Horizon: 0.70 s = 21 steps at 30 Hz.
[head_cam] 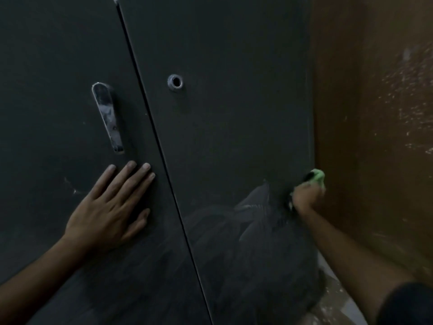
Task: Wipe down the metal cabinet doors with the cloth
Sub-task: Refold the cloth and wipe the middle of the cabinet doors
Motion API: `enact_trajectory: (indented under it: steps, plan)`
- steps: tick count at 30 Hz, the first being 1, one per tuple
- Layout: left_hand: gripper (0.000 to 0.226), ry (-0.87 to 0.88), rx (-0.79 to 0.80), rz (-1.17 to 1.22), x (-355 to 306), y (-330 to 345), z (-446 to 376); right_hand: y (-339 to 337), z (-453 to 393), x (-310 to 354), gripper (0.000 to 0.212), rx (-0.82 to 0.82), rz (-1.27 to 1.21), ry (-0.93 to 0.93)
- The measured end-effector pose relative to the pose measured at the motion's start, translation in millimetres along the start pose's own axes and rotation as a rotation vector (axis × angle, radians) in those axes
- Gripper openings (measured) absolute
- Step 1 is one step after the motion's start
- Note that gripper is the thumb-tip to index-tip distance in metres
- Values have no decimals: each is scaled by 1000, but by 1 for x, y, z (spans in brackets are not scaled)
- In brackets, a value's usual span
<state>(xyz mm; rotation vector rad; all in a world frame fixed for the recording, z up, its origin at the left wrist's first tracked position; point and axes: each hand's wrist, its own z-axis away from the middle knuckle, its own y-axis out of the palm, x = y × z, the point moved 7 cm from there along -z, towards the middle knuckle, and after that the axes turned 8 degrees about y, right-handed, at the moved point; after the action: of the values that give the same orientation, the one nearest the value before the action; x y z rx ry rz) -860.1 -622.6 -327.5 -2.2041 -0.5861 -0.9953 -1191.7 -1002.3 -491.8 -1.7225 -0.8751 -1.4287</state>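
Note:
Two dark grey metal cabinet doors fill the view, split by a slanted gap. My left hand (110, 207) lies flat with straight fingers on the left door (46, 113), just below its silver lever handle (108, 116). My right hand (305, 195) grips a green cloth (317, 177) and presses it against the right edge of the right door (234, 125). Pale wipe streaks show on the right door, left of and below the cloth. A round keyhole (175, 82) sits high on the right door.
A brown wall (375, 113) with pale flecks stands close to the cabinet's right side, leaving little room beyond the cloth. A strip of light, speckled floor (337, 299) shows at the bottom right under my right forearm.

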Motion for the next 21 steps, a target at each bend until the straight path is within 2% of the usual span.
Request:
enact_trajectory:
  steps: [1, 2, 4, 6, 7, 9, 10, 13, 14, 16, 17, 19, 21]
  plan:
    - [74, 2, -4, -2, 1, 0, 0, -3, -16, 20, 36, -15, -4, 40]
    - [73, 1, -2, -1, 1, 0, 0, -2, -18, 45, 36, 11, 16, 0]
    - [74, -3, 6, 1, 0, 0, 1, -2, 19, 86, 28, -7, 39, -234]
    - [74, 2, 10, 7, 0, 0, 1, 11, 69, 71, 31, 50, 17, -456]
    - [74, 4, 7, 9, 0, 0, 0, 19, 90, 45, 36, 94, 49, -508]
    - [74, 0, -1, 8, 0, -1, 0, 24, 100, -14, 46, 163, 185, -469]
    - [74, 0, -1, 8, -1, -1, 0, 19, 89, -27, 48, 184, 169, -400]
    - [74, 1, 2, -3, 0, 0, 0, 11, 38, -21, 45, 91, 62, -13]
    - [74, -3, 8, -3, 1, 1, 1, 12, 38, -5, 42, 52, 62, 3]
    - [74, -7, 13, 4, 1, 1, 2, 14, 68, 24, 42, -26, 20, -175]
    - [74, -6, 11, 6, 0, 1, 1, 18, 94, 28, 42, 2, -2, -358]
    - [74, -3, 8, 9, 0, 2, 1, 28, 147, -9, 41, 126, 122, -655]
    - [74, -8, 3, 13, 1, 3, 3, 21, 160, -57, 42, 214, 227, -750]
